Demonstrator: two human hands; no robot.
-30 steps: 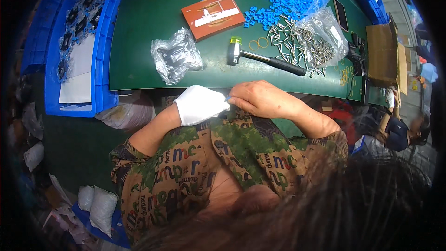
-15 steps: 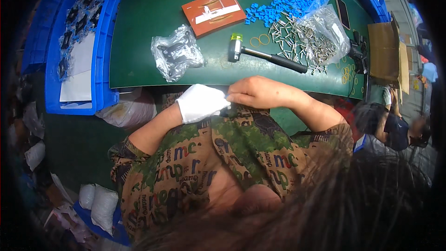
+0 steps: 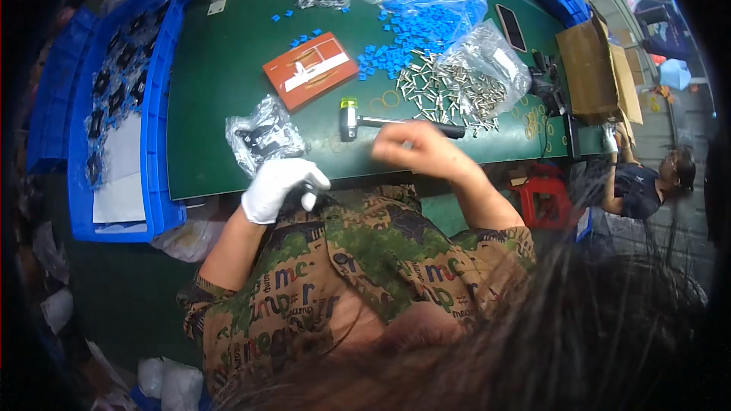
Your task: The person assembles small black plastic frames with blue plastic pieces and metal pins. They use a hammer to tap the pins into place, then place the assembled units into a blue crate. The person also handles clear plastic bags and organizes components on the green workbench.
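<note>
My left hand point(image 3: 280, 189), in a white glove, is curled at the table's front edge; a dark bit shows by its fingertips, too small to name. My bare right hand point(image 3: 417, 151) hovers over the mallet's handle with its fingers bent together; whatever they may hold is hidden. Beneath it lies a mallet point(image 3: 348, 122) with a yellow-green end and a black grip. Just beyond the left hand sits a clear plastic bag point(image 3: 263, 137) with dark parts inside. Farther back is a reddish-brown block point(image 3: 304, 93) with a white strip on top.
Metal pins point(image 3: 426, 95) lie heaped right of centre, partly under a clear bag point(image 3: 499, 68). Small blue plastic pieces point(image 3: 381, 57) spread behind them. A phone point(image 3: 511, 28), rubber bands point(image 3: 537, 122) and a cardboard box point(image 3: 598, 68) are at right. A blue crate point(image 3: 158, 137) borders the left.
My hands, together at the table edge before, have come apart. The right has lifted out over the mallet; the left has shifted left. The whole view has swung a little.
</note>
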